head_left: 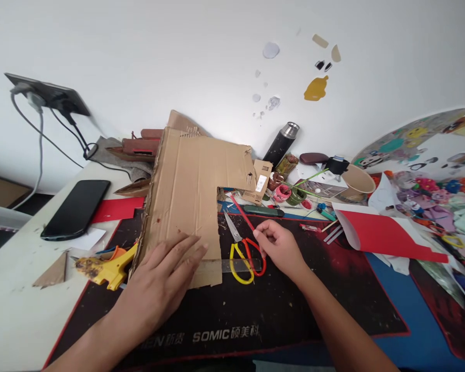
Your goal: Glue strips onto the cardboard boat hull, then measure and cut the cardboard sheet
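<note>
My left hand lies flat with fingers stretched on a large sheet of brown corrugated cardboard, which has a notch at its right side. My right hand pinches the near end of a thin red pencil-like stick, its far end reaching past the cardboard's notch. Just left of that hand, a pair of scissors with yellow and red handles rests on the black desk mat. A clear ruler lies partly beneath the scissor handles, at the cardboard's lower edge.
To the left are a yellow glue gun and a black phone. Behind stand a black thermos, small paint jars and a green cutter. Red paper and a crafts pile lie right.
</note>
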`<state>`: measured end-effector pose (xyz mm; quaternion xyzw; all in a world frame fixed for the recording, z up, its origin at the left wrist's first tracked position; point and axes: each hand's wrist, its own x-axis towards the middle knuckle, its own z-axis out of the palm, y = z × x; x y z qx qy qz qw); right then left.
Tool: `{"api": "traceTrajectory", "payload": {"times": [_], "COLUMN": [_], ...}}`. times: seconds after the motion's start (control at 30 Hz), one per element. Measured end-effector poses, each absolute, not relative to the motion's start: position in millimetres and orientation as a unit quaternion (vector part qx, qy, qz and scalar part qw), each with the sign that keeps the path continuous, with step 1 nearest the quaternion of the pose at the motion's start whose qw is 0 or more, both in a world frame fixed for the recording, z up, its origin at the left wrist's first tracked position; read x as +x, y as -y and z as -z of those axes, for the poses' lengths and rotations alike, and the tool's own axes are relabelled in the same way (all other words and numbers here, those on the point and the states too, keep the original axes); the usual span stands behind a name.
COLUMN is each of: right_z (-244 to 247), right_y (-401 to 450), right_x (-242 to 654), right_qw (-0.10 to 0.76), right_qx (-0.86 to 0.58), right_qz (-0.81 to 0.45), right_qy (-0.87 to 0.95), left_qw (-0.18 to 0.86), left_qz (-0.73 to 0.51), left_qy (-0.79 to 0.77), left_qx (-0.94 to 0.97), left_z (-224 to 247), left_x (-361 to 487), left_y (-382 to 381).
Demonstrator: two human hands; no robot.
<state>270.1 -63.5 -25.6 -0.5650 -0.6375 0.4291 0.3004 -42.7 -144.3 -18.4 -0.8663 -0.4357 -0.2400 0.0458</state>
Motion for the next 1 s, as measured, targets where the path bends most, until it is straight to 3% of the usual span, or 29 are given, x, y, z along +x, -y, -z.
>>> {"api": "traceTrajectory", "payload": {"times": [0.23, 0.33, 0.67, 0.83, 1.0], "right_z": [4, 2, 5, 8, 18], "right_y": [85, 88, 89, 94, 87], "right_x": [235, 226, 219, 197, 194], "right_qw": [0.236, 0.248, 0.359, 0.346, 0.399], "right_qx": [-0.461, -0.447, -0.409, -0.368, -0.404], "right_qz": [-0.366, -0.368, -0.658, -0.705, -0.687], "right_qy": [0.773, 0.777, 0.521, 0.498, 0.454], "left_qw": [0.125, 0.136, 0.022, -0.016, -0.053], "left_qz": [0.194, 0.174, 0.255, 0.308, 0.305], "left_qy": [0.414, 0.405, 0.402, 0.381, 0.361], "left_qx": [-0.88, -0.887, -0.879, -0.872, -0.88], "left_z": [-7, -6, -15, -16, -13], "left_x": [-31, -35, -34, -13, -30], "left_y": [119, 113, 112, 115, 118]}}
